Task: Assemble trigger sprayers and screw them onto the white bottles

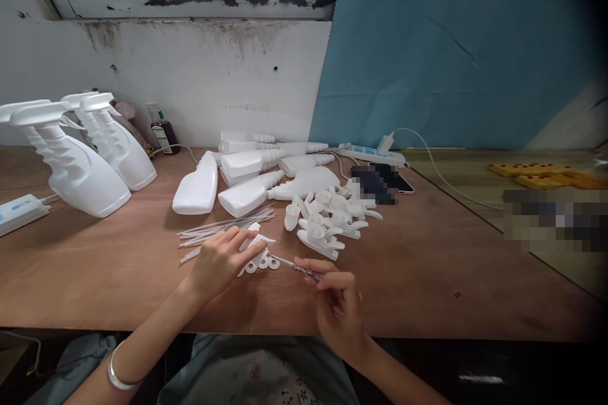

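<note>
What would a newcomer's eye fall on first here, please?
Probably the left hand holding a white plastic part and the right hand with a thin metal tool, at the front of the brown table. Behind them lie white bottles; spray bottles stand at the left. A blue sheet hangs at the right.

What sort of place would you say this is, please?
Probably a small hand-assembly workspace, judging by the heaped white plastic trigger heads, the loose white plastic bottles without heads, and the standing white plastic spray bottles with heads fitted.
</note>
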Tool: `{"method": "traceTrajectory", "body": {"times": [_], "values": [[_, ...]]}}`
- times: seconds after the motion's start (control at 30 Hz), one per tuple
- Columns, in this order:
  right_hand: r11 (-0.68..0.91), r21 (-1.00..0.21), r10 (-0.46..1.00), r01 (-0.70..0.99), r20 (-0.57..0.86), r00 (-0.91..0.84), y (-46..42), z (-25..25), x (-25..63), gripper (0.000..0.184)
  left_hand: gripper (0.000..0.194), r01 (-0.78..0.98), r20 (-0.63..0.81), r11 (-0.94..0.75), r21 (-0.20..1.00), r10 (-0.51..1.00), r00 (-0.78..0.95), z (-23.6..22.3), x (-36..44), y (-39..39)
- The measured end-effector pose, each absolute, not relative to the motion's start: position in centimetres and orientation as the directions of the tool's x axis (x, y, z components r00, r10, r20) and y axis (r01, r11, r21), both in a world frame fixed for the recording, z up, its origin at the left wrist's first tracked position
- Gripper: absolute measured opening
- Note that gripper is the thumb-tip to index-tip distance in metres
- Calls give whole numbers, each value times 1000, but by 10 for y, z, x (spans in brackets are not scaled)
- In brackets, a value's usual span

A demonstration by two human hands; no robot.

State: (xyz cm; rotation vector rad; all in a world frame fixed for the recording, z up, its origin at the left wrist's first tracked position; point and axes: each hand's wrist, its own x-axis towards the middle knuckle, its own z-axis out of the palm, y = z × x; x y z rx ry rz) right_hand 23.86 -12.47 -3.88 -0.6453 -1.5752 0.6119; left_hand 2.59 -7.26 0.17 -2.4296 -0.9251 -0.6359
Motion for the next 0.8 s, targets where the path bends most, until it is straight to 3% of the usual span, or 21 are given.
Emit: {"method": "traceTrajectory", "body": {"times": [0.17,0.27,0.4,0.5,0.63,0.8], "values": [[924,-320,376,211,864,-334,-122,-36,239,31,29,704,582,-614,-357,443,681,0,24,-73],[938,-250,325,241,873,-363,-121,-34,237,29,28,701,574,-597,-389,438,692,-1,24,-73],[937,-242,325,251,869,-374,-121,-34,236,26,29,702,572,-585,-407,436,695,-1,24,-72],[909,-340,407,240,848,-339,-120,-36,236,26,32,716,583,-584,-383,448,677,-1,24,-74],[816,-535,575,219,785,-228,-120,-38,236,25,31,748,593,-593,-300,498,633,-2,24,-74],[817,-526,570,236,796,-202,-124,-37,239,22,31,824,529,-547,-149,659,534,-4,23,-71]]}}
